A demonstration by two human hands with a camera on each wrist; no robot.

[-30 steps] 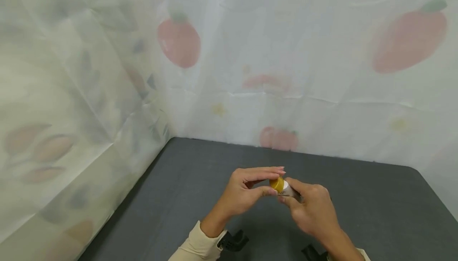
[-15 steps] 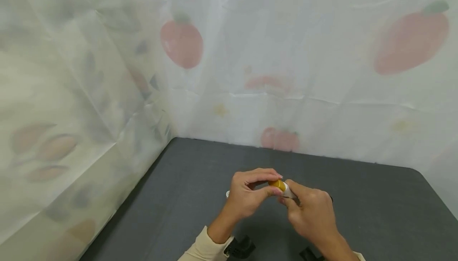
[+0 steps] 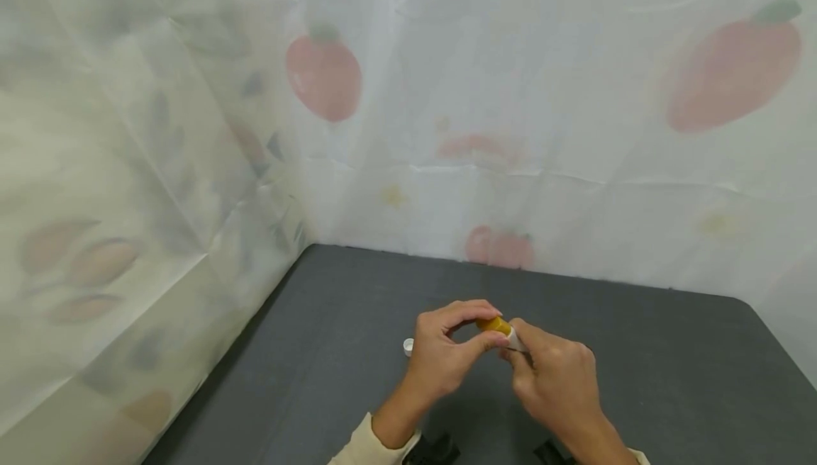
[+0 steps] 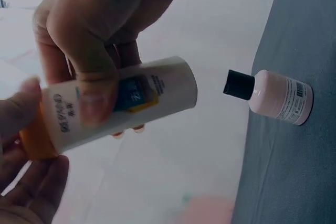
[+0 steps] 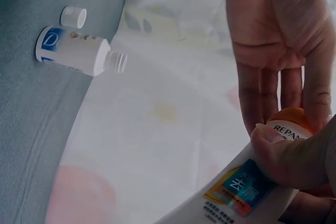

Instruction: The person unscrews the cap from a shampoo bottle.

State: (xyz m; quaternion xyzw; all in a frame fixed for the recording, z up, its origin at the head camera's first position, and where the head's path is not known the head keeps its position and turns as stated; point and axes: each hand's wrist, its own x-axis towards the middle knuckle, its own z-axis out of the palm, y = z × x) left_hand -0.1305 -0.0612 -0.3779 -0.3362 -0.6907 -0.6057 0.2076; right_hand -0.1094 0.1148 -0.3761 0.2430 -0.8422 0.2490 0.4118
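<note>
A white shampoo bottle [image 4: 173, 85] with a blue label and an orange-yellow cap [image 3: 494, 325] is held up over the table, tilted, between both hands. My right hand [image 3: 558, 380] grips its white body, thumb across the label in the left wrist view. My left hand [image 3: 440, 351] pinches the cap between thumb and fingers; in the right wrist view its fingers reach down round the cap. The cap sits at the end of the bottle, against the white body.
A pink bottle [image 4: 278, 97] with a black cap stands on the grey table [image 3: 332, 380]. In the right wrist view, an uncapped white bottle [image 5: 76, 51] stands beside a loose white cap [image 5: 73, 17]. A printed white curtain [image 3: 574, 96] borders the table.
My left hand has shifted slightly right and its fingers have bent more around the cap. The loose white cap has come into view beside the left hand. My right hand still holds the bottle.
</note>
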